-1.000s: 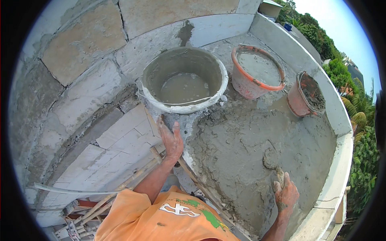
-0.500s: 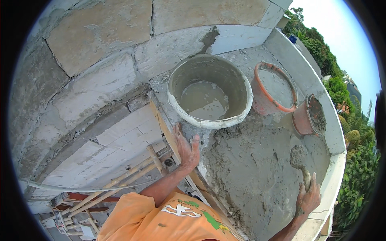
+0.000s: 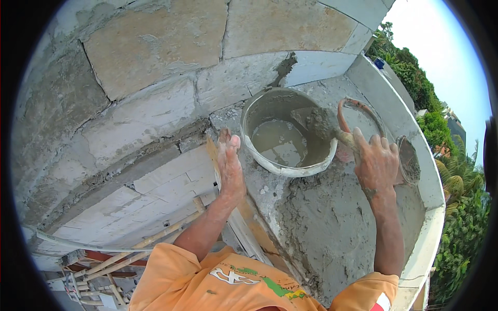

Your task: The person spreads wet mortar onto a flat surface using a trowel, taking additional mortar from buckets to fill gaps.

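My right hand [image 3: 377, 161] is closed around the handle of a trowel [image 3: 300, 117]. Its blade carries a lump of wet mortar [image 3: 322, 123] and is over the inside of a large round tub [image 3: 281, 170], whose grey walls are coated and which holds murky water. Left of that tub, my left hand [image 3: 229, 168] is empty, fingers stretched upward, beside the edge of a wooden board [image 3: 211, 150]; whether it touches the board I cannot tell. Below the tub spreads a bed of wet mortar [image 3: 324, 220].
An orange-rimmed bucket [image 3: 343, 115] stands right of the tub, partly behind my right hand. A smaller bucket of mortar [image 3: 410, 158] leans near the low parapet [image 3: 423, 153]. A block wall [image 3: 150, 57] curves along the far left. Bamboo poles [image 3: 132, 256] lie lower down at left.
My right hand has swung up and left with the loaded trowel, from above the mortar bed to the large tub. My left hand has moved slightly left and up; the view has shifted.
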`<state>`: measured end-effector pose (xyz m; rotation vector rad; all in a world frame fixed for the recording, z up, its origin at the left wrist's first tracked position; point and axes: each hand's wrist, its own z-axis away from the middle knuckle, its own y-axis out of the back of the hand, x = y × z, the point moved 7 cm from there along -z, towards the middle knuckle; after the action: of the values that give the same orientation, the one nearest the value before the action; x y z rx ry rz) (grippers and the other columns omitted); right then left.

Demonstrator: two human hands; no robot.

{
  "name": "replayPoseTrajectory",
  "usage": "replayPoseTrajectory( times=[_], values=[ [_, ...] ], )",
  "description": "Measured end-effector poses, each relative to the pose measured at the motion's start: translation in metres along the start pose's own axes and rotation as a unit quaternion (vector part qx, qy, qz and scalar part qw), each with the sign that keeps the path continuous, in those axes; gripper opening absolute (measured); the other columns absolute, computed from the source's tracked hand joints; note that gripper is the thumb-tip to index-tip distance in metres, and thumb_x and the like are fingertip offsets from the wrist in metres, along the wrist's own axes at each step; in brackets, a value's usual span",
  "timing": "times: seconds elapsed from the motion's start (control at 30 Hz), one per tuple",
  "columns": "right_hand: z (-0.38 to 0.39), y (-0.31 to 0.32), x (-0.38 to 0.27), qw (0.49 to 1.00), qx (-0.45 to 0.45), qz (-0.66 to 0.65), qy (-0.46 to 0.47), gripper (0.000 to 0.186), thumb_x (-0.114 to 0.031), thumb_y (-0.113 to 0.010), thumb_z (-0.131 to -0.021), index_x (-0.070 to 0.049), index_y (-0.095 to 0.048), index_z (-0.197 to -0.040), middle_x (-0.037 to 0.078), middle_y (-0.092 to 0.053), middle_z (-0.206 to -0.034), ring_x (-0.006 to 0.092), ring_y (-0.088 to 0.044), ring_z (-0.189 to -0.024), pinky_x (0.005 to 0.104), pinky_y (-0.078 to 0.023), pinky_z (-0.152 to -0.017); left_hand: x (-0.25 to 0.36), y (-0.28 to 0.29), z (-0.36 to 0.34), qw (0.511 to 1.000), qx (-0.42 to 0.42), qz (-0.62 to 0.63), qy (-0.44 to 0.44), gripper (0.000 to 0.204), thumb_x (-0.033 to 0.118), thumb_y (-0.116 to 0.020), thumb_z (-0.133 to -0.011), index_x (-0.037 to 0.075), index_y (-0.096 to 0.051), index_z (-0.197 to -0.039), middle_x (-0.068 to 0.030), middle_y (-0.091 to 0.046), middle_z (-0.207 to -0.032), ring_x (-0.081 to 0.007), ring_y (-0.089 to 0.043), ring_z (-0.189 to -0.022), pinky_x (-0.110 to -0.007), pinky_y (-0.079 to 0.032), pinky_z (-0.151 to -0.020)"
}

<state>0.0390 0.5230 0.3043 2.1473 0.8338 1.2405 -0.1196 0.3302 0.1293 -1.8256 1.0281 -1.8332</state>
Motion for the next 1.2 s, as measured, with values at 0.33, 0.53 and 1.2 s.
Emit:
replayPoseTrajectory(
  times=[0.33, 0.53, 1.2],
  values=[
    [-0.074, -0.057, -0.11, 0.97, -0.009, 0.101, 0.22, 0.007, -0.015, -0.063, -0.079, -0.008, -0.065, -0.081, 0.005, -0.064, -0.076, 0.0184, -0.06, -0.077, 0.0327, -0.041, -0.073, -0.023, 0.007, -0.044, 0.989, -0.032, -0.01, 0.145, 0.037, 0.021, -0.061, -0.086, 0.002, -0.062, -0.117, -0.0045, -0.061, -0.106, -0.0142, -0.053, -0.099, -0.031, -0.041, -0.092],
    [-0.048, -0.027, -0.109, 0.954, 0.038, 0.031, 0.295, 0.01, -0.015, -0.066, -0.075, -0.006, -0.064, -0.08, 0.005, -0.064, -0.073, 0.018, -0.059, -0.075, 0.0311, -0.042, -0.071, -0.025, 0.001, -0.043, 0.989, -0.031, -0.036, 0.138, 0.031, 0.016, -0.059, -0.085, 0.001, -0.063, -0.112, -0.0029, -0.059, -0.101, -0.0135, -0.052, -0.092, -0.03, -0.043, -0.085],
    [-0.047, -0.055, -0.068, 0.963, -0.061, 0.187, 0.186, 0.009, -0.016, -0.068, -0.079, -0.011, -0.072, -0.085, 0.005, -0.068, -0.078, 0.0189, -0.061, -0.075, 0.0321, -0.04, -0.069, -0.016, -0.022, -0.024, 0.993, -0.064, -0.08, 0.054, 0.037, 0.011, -0.056, -0.086, -0.005, -0.061, -0.118, -0.0058, -0.061, -0.105, -0.0137, -0.053, -0.096, -0.028, -0.042, -0.087]
  ],
)
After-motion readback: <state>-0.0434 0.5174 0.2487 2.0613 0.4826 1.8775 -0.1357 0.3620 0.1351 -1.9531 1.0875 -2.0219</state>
